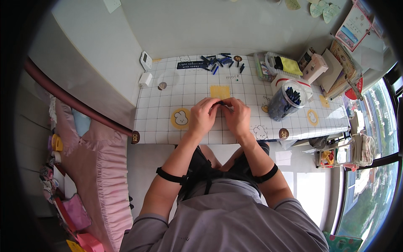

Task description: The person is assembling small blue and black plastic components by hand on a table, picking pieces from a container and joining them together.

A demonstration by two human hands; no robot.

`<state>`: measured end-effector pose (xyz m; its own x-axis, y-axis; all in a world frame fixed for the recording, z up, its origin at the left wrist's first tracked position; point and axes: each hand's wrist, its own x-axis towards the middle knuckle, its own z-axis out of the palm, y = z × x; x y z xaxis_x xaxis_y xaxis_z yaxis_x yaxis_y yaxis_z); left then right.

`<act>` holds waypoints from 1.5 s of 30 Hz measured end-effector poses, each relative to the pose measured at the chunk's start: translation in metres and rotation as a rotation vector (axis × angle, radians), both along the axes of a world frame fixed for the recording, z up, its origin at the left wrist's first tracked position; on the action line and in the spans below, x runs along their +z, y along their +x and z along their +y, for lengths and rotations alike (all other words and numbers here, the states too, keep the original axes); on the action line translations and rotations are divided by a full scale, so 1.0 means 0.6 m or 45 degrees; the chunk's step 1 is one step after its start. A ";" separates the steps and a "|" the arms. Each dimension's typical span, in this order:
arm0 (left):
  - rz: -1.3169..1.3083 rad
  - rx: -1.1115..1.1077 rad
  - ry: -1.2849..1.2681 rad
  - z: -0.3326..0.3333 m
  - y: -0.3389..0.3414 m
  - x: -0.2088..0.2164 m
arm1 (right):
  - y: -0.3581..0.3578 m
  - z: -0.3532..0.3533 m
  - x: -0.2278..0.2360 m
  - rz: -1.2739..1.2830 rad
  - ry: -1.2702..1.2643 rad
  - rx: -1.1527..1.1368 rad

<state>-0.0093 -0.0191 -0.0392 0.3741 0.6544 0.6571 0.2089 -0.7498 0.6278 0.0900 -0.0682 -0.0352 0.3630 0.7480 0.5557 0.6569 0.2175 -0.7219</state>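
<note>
My left hand (202, 117) and my right hand (237, 117) meet over the middle of the table, fingertips pinched together. Between them is a small dark piece (220, 103), mostly hidden by the fingers; it resembles the short dark blue pen parts nearby. Just beyond my fingers a yellow square (220, 91) shows on the white gridded tablecloth (193, 90). Farther back lies a loose heap of dark blue and black pen parts (221, 62). To the right of my right hand stands a clear round tub (280, 104), filled with similar dark pieces.
Behind the tub are a clear plastic box (263, 69), a yellow cloth-like item (290, 66) and a pale pink box (315, 67). A small white device with a screen (145, 61) leans at the back left wall. A pink-covered bed (100, 168) stands left of the table.
</note>
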 end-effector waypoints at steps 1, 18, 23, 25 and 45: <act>-0.002 0.016 0.055 -0.001 0.003 0.002 | 0.001 0.001 -0.001 -0.028 0.028 -0.008; 0.080 -0.471 0.112 0.023 0.017 0.117 | 0.022 -0.021 0.054 -0.066 0.452 -0.046; -0.143 -0.602 0.184 0.001 0.077 0.159 | 0.071 -0.054 0.106 -0.170 0.594 -0.194; -0.167 -0.648 0.237 0.001 0.100 0.162 | 0.090 -0.068 0.118 -0.133 0.572 -0.263; -0.006 -0.467 0.755 0.012 0.183 0.125 | 0.149 -0.090 0.126 -0.481 0.383 -0.471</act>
<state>0.1006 -0.0117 0.0356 0.4989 0.0163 0.8665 -0.1253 -0.9880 0.0907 0.1797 -0.1219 0.0407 0.3051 0.4000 0.8642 0.9267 0.0844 -0.3662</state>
